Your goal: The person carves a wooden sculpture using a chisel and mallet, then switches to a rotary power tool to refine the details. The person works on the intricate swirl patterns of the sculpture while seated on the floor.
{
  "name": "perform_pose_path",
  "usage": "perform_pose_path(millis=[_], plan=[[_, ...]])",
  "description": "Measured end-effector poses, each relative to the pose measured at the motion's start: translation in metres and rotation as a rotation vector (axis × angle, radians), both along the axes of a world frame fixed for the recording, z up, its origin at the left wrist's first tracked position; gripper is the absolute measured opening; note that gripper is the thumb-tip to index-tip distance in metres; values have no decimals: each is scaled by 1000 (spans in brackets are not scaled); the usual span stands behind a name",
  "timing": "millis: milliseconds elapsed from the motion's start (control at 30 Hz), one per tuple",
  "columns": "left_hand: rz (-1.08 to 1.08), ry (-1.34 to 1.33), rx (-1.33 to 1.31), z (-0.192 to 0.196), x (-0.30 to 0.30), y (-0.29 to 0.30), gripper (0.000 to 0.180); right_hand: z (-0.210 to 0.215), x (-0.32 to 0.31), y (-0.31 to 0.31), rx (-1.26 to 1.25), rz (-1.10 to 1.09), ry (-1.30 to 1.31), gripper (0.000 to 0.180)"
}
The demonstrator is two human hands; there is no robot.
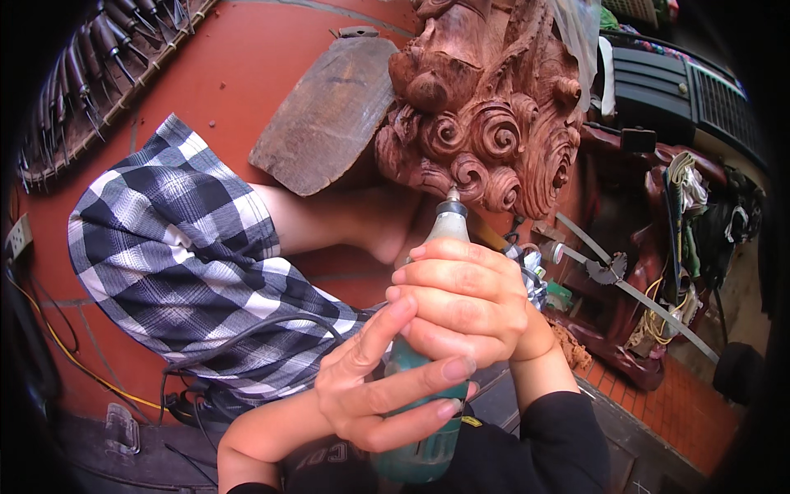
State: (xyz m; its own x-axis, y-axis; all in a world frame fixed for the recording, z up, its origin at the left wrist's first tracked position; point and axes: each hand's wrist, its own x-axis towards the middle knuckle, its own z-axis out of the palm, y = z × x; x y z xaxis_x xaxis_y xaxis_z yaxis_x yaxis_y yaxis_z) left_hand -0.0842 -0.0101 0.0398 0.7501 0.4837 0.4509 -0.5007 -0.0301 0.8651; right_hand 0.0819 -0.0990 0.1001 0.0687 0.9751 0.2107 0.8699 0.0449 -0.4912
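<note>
My right hand (467, 300) is wrapped around the upper body of a green die grinder (421, 461). Lower down, my left hand (374, 387) grips the same tool, its fingers curved across the casing. The grinder points away from me, and its tip meets or nearly meets the lower scrolls of a reddish-brown wood carving (494, 123); the exact contact is too small to tell. Deep spirals and curls cover the carving. A worn wooden board (329, 115) stands or lies tilted just left of it, by my bare foot (387, 235).
Several carving tools (103, 41) lie in a woven tray (132, 92) at the far left. A dark cord (247, 329) crosses my checked shorts (173, 239). A power strip (18, 237) sits at the left edge. Dark red wooden furniture (634, 362) and clutter stand at the right.
</note>
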Motion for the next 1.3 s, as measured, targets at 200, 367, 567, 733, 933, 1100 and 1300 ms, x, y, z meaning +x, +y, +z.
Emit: perform_pose_path(millis=[200, 367, 567, 733, 933, 1100, 1300], plan=[[-16, -31, 5, -1, -5, -5, 52, 7, -4, -2, -20, -8, 2, 17], [-60, -35, 32, -5, -16, -10, 51, 17, -12, -9, -60, -18, -66, 19], [-129, 163, 149, -7, -28, 0, 55, -19, -1, -6, 209, 156, -178, 22], [-200, 410, 326, -5, -35, 6, 60, -45, 2, 4, 368, 206, -273, 21], [-233, 502, 400, -6, -34, 5, 67, -50, 0, 14, 499, 153, -260, 21], [-203, 484, 372, -8, -28, 1, 73, -53, 5, 12, 542, 133, -256, 23], [-58, 311, 189, -20, -24, -7, 73, -51, 10, 16, 497, 178, -251, 24]])
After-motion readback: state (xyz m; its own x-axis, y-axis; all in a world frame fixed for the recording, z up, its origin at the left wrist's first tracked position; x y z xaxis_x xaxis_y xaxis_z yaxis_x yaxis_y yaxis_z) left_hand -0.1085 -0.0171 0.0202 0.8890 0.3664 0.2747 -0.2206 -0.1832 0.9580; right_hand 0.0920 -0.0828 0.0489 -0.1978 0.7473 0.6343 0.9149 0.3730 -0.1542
